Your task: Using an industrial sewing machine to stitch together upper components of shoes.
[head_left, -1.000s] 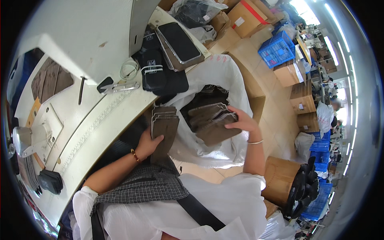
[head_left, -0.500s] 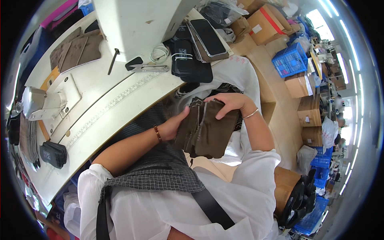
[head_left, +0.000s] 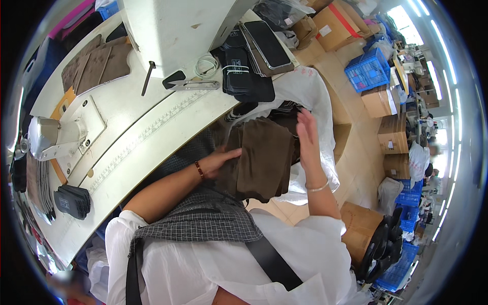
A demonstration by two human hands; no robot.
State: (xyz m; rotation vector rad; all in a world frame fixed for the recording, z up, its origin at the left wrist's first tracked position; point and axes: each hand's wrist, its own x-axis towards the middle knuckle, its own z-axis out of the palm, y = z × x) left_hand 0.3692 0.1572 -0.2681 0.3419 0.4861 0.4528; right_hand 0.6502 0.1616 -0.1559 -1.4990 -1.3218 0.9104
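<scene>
A stack of dark brown cloth pieces is held in front of me, off the table's front edge. My left hand grips its left side, the thumb on the top piece and the other fingers hidden beneath. Along the stack's right edge, my right hand is upright with its fingers stretched out; whether it touches the pieces is hard to tell. Behind the stack, a white sack stands open with more dark pieces inside.
The white sewing machine rises from the table. Thread snips, a cord coil, a phone and banded black pieces lie near it. Brown panels sit far left. Cartons and a blue crate line the right.
My right hand has let go of the stack's top and straightened beside its right edge. The fanned pieces now lie more evenly together, still in my left hand.
</scene>
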